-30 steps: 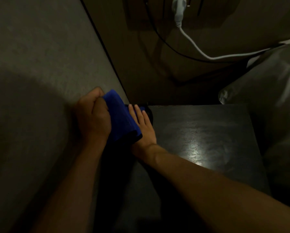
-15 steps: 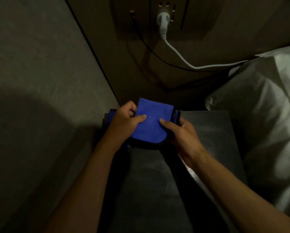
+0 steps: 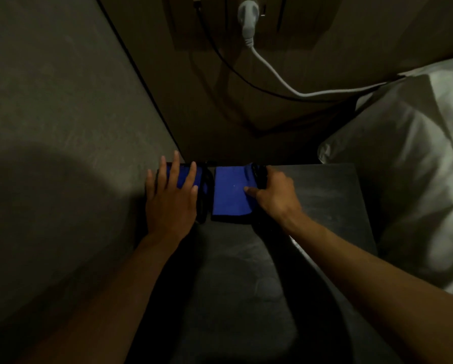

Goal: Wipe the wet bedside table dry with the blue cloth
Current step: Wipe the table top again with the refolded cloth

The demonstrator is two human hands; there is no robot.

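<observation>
From the head cam, you've got the blue cloth [image 3: 229, 191] spread along the back edge of the dark bedside table [image 3: 322, 206], tucked into the corner where the wall meets the tabletop. Your left hand [image 3: 171, 198] lies flat on the left part of the cloth, fingers stretched out wide and not gripping anything. Your right hand [image 3: 275, 194] pinches the cloth's right edge, thumb on top and fingers curled under the hem, so it's closed on fabric. Looks to me like you're unfolding and laying the cloth out, not properly wiping yet.

The tabletop nearer you has streaky, shiny patches, so I'd guess most of it is wet and not done. Next you probably want to press down with one palm and drag the cloth toward you in overlapping passes. The pillow [image 3: 403, 158] sits just beside the table's right edge, and a white plug and cable [image 3: 249, 24] hang on the wall behind, clear of the cloth
</observation>
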